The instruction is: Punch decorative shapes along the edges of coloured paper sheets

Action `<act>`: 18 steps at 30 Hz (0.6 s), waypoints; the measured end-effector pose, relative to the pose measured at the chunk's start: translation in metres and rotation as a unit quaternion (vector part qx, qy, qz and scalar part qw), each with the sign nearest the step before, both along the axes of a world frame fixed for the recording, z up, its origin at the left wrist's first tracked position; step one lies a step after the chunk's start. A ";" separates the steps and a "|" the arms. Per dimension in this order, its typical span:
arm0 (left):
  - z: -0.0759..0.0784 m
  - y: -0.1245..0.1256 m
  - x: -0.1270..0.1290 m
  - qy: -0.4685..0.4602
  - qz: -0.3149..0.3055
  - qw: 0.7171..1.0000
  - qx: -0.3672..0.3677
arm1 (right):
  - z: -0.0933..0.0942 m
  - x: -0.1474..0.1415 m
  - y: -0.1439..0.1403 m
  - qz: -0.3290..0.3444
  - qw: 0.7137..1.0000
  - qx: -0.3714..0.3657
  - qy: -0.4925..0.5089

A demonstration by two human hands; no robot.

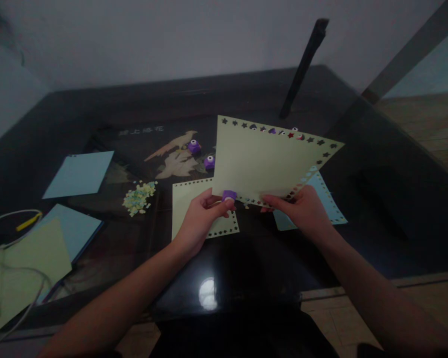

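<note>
Up over the dark table point(261, 268), the pale green sheet point(261, 161) tilts in the air, star-like holes along its edges. At its near-left corner sits the purple punch point(229, 194), and the left hand point(201, 214) has thumb and fingers clamped on it. The right hand point(308, 209) pinches the near edge, thumb on top. Good technique here: keep the paper taut, seat the edge squarely, match the spacing, then squeeze evenly. Beyond, two more purple punches point(194, 146) point(209, 162); leftward, paper confetti point(139, 198).

One head-worn camera — looking forward and down over the nearby table point(246, 263).
</note>
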State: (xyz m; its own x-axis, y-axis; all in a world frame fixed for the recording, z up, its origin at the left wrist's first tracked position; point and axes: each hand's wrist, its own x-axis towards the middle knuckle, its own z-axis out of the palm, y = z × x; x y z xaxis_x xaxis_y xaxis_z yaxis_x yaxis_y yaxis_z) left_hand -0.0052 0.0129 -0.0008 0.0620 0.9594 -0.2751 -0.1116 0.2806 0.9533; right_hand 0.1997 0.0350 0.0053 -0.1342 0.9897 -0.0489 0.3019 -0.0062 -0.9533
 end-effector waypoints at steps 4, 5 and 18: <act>0.000 0.001 0.000 0.006 0.005 1.000 0.001 | -0.001 0.000 0.000 -0.002 1.000 -0.016 0.004; 0.000 0.002 0.000 0.011 0.004 1.000 0.000 | -0.001 0.000 0.000 0.000 1.000 -0.019 0.005; 0.001 0.003 -0.002 0.018 -0.012 1.000 0.006 | 0.000 -0.001 -0.001 -0.012 1.000 -0.010 -0.008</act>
